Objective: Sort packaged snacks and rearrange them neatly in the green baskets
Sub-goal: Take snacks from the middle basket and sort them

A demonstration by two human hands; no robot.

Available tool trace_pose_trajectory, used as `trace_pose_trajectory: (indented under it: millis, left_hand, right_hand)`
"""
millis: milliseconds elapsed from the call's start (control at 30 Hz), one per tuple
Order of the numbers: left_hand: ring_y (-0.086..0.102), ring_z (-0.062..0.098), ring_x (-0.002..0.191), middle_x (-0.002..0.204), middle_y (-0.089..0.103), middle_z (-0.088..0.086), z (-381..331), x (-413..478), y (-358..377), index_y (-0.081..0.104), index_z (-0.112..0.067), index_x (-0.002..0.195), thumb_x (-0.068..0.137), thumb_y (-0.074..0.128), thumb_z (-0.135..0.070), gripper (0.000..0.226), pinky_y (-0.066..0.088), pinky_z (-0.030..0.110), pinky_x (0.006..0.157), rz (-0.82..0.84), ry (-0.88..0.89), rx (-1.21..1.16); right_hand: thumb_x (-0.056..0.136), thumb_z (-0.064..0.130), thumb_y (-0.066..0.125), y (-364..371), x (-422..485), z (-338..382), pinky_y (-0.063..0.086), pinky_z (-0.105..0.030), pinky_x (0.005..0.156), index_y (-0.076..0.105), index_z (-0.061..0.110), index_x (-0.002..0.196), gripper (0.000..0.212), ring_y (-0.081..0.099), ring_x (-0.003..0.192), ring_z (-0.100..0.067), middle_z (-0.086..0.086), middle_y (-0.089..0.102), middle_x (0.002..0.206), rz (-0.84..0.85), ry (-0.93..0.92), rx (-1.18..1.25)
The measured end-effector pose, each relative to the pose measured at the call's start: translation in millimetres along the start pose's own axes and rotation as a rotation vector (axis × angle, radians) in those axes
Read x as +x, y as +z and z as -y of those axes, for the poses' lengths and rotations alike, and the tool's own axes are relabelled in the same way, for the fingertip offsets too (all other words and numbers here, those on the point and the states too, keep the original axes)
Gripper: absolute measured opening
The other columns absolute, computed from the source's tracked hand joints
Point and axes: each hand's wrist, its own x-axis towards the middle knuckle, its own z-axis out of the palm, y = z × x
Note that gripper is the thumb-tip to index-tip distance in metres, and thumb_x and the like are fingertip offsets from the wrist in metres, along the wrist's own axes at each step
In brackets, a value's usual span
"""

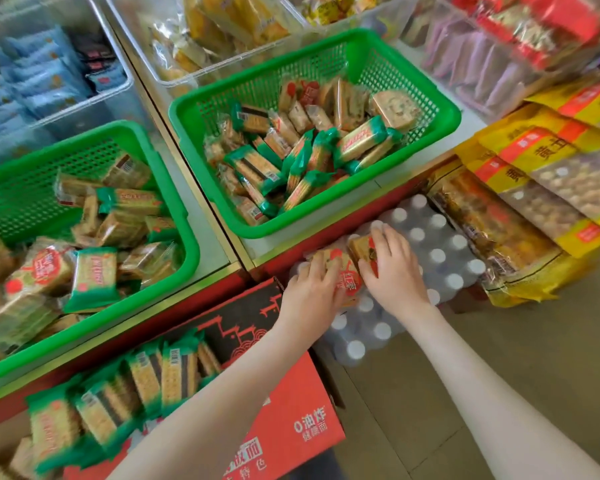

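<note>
On wrapped bottles [442,242], hands [312,284] [395,271] hold snack packets [349,284].

Perforated green plastic baskets [426,109], glossy film snack packets [361,138], printed cardboard box [291,410]

Jumbled snack packs [357,140] fill the left green basket [187,237] and right basket [445,114].

The left hand [312,285] and right hand [395,271] grip snack packs [349,280] atop wrapped bottles [440,244], below the counter [217,244] front edge.
</note>
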Motion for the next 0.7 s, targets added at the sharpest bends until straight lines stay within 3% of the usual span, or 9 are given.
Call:
trace_pose_trajectory:
  millis: [100, 167, 267, 367, 533, 700]
  left_hand:
    - [0.067, 0.028, 0.095, 0.121, 0.064, 0.014, 2.9, -17.8, -35.6, 0.061, -0.009, 0.125, 0.085, 0.058, -0.026, 0.044, 0.056, 0.033, 0.071, -0.181, 0.021, -0.115]
    - [0.062, 0.024, 0.105, 0.122, 0.063, 0.011, 13.9, -38.6, -65.1, 0.059, -0.007, 0.127, 0.09, 0.055, -0.026, 0.042, 0.053, 0.031, 0.081, -0.279, 0.018, -0.195]
    - [0.057, 0.019, 0.106, 0.12, 0.062, 0.007, 51.2, -81.3, -105.0, 0.057, -0.007, 0.127, 0.092, 0.051, -0.023, 0.038, 0.047, 0.023, 0.084, -0.396, -0.027, -0.24]
    - [0.055, 0.017, 0.107, 0.121, 0.061, 0.007, 106.5, -129.4, -134.9, 0.056, -0.007, 0.127, 0.094, 0.046, -0.023, 0.038, 0.044, 0.019, 0.086, -0.452, -0.113, -0.216]
    - [0.055, 0.022, 0.109, 0.119, 0.06, 0.011, 221.9, -220.6, -173.4, 0.058, -0.003, 0.123, 0.093, 0.043, -0.024, 0.04, 0.047, 0.028, 0.086, -0.578, -0.324, -0.172]
    - [0.054, 0.026, 0.107, 0.116, 0.061, 0.016, 359.3, -331.8, -195.1, 0.06, -0.002, 0.12, 0.092, 0.048, -0.016, 0.034, 0.041, 0.03, 0.09, -0.63, -0.511, -0.095]
  right_hand:
    - [0.092, 0.029, 0.042, -15.0, -2.5, 42.7, 0.045, -0.045, 0.101, 0.049, -0.001, 0.135, 0.052, 0.049, 0.12, -0.032, -0.018, 0.054, 0.131, -0.163, -0.155, 0.099]
    - [0.093, 0.025, 0.044, -26.4, -0.8, 78.7, 0.043, -0.038, 0.099, 0.052, 0.0, 0.132, 0.047, 0.051, 0.115, -0.028, -0.015, 0.057, 0.126, -0.245, -0.257, 0.161]
    - [0.092, 0.021, 0.049, -34.7, 1.5, 142.2, 0.041, -0.034, 0.099, 0.054, 0.0, 0.129, 0.042, 0.049, 0.112, -0.025, -0.014, 0.058, 0.121, -0.302, -0.415, 0.248]
    - [0.093, 0.018, 0.051, -25.9, -2.0, 215.8, 0.041, -0.033, 0.099, 0.055, 0.001, 0.127, 0.039, 0.05, 0.11, -0.024, -0.012, 0.059, 0.117, -0.262, -0.583, 0.298]
    - [0.092, 0.018, 0.048, 17.9, -24.0, 356.9, 0.042, -0.034, 0.097, 0.056, 0.003, 0.126, 0.038, 0.05, 0.107, -0.024, -0.012, 0.06, 0.113, -0.116, -0.816, 0.334]
    - [0.085, 0.01, 0.054, 77.0, -46.8, 499.3, 0.041, -0.035, 0.096, 0.054, 0.001, 0.127, 0.042, 0.045, 0.108, -0.025, -0.015, 0.058, 0.111, -0.028, -0.926, 0.35]
